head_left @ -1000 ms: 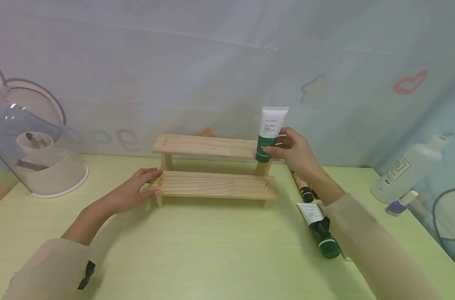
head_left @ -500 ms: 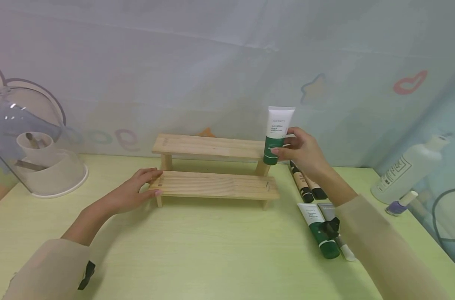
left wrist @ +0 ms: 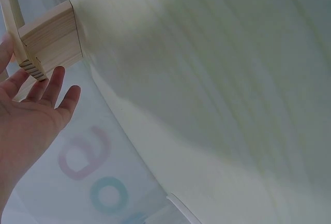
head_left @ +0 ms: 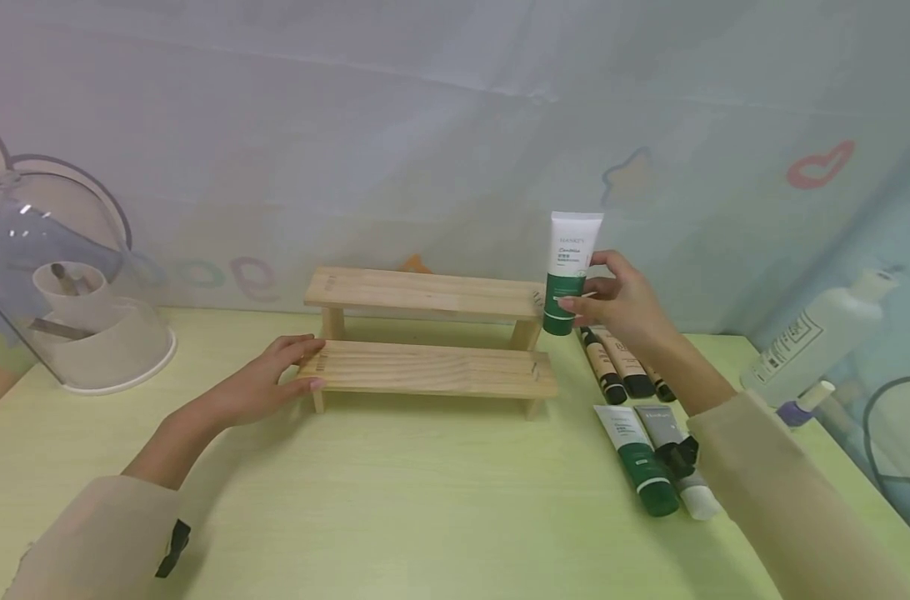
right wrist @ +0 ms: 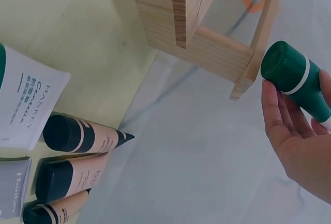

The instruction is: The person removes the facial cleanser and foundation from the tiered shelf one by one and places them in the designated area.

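Note:
My right hand [head_left: 627, 304] pinches a white and green squeeze tube [head_left: 567, 279] upright, its green cap down. The tube is in the air beside the right end of the upper step of a two-tier wooden rack [head_left: 425, 367]. In the right wrist view, the tube's green cap [right wrist: 283, 64] is close to the upper plank's end, with a small gap. My left hand [head_left: 263, 385] holds the left end of the lower step, thumb at its front edge. In the left wrist view, that plank end [left wrist: 32, 61] sits between thumb and fingers; part of the hand is cut off.
Right of the rack lie several beige tubes with black caps [head_left: 623, 367], another green and white tube [head_left: 638, 462] and a grey tube [head_left: 661, 425]. A white bottle [head_left: 815, 337] and purple nail polish [head_left: 800, 408] stand far right. A clear-domed holder [head_left: 117, 354] stands far left.
My right hand has moved right with the tube, from in front of the upper step's right end to just beyond it. The left hand and the rack have stayed still.

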Demonstrator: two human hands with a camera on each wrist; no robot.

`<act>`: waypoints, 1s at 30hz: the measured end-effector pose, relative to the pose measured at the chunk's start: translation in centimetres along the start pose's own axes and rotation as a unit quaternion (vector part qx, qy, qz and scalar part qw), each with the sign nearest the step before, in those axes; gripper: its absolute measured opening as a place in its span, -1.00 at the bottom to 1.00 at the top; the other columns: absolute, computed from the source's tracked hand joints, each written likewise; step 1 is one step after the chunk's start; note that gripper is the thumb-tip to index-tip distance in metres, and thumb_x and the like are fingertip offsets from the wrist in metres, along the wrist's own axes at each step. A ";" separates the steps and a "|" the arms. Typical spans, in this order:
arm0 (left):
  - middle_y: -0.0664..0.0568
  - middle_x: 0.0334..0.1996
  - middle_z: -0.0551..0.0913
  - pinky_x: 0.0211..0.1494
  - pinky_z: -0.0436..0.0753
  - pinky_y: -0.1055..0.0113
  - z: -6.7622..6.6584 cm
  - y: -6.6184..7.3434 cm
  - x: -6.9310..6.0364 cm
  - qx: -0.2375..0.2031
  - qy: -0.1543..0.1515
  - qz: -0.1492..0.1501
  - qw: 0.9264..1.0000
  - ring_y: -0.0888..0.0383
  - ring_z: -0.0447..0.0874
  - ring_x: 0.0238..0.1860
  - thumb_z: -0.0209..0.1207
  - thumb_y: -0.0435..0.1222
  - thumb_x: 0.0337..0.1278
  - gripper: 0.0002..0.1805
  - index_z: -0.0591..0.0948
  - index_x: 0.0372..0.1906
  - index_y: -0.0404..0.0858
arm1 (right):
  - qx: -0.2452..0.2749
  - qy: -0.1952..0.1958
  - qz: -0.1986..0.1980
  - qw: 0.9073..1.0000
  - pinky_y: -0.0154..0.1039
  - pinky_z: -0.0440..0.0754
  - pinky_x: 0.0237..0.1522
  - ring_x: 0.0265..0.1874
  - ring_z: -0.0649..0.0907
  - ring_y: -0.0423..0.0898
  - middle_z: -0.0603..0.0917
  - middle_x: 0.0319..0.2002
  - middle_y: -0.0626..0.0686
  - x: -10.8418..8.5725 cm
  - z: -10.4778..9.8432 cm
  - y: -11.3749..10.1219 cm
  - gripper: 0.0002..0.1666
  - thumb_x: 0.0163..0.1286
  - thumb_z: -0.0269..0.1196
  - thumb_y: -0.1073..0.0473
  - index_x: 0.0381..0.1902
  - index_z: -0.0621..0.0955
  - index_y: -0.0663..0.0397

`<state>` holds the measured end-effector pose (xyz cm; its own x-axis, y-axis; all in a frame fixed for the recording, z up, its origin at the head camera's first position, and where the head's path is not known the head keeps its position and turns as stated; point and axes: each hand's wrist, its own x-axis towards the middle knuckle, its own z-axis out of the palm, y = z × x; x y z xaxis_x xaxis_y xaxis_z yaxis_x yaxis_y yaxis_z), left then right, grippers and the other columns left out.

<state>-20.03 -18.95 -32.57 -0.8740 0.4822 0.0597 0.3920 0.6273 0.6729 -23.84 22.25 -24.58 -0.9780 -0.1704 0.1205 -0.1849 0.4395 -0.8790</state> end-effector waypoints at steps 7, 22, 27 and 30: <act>-0.39 0.29 -0.03 0.14 0.14 -0.27 -0.1 0.0 0.0 -0.001 -0.001 0.001 1.000 -0.32 0.10 0.22 0.01 -0.16 0.30 -0.32 0.09 0.34 -0.46 | -0.009 -0.014 0.001 1.000 -0.14 0.62 -0.25 -0.30 0.64 0.01 0.54 -0.13 0.29 -0.5 -0.7 0.3 -0.31 0.23 0.28 0.15 0.19 0.19 0.14; -0.39 0.30 -0.04 0.14 0.14 -0.28 0.0 0.2 0.1 -0.001 -0.003 -0.004 1.000 -0.32 0.10 0.22 0.01 -0.15 0.30 -0.31 0.09 0.35 -0.45 | -0.073 -0.050 0.050 0.995 -0.13 0.62 -0.27 -0.35 0.64 0.03 0.52 -0.13 0.35 -2.6 -3.4 1.4 -0.32 0.24 0.26 0.19 0.18 0.16 0.18; -0.38 0.31 -0.05 0.15 0.13 -0.28 0.0 0.0 0.1 -0.003 -0.006 -0.005 1.000 -0.31 0.08 0.23 0.00 -0.11 0.30 -0.30 0.07 0.36 -0.44 | -0.079 -0.058 0.068 0.993 -0.17 0.63 -0.33 -0.43 0.62 0.03 0.54 -0.20 0.31 -3.6 -4.7 2.4 -0.31 0.24 0.26 0.21 0.18 0.14 0.21; -0.37 0.31 -0.05 0.14 0.13 -0.28 0.0 0.0 0.1 -0.002 -0.007 -0.006 1.000 -0.31 0.07 0.24 0.00 -0.09 0.30 -0.29 0.07 0.36 -0.43 | -0.079 -0.067 0.078 0.992 -0.13 0.62 -0.32 -0.43 0.61 0.04 0.55 -0.23 0.27 -4.2 -5.7 3.1 -0.31 0.24 0.25 0.21 0.18 0.13 0.23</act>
<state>-20.14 -18.94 -32.57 -0.8745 0.4833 0.0422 0.3810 0.6304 0.6763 -20.84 29.33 -25.21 -0.9762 -0.2004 -0.0828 -0.0555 0.6001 -0.7980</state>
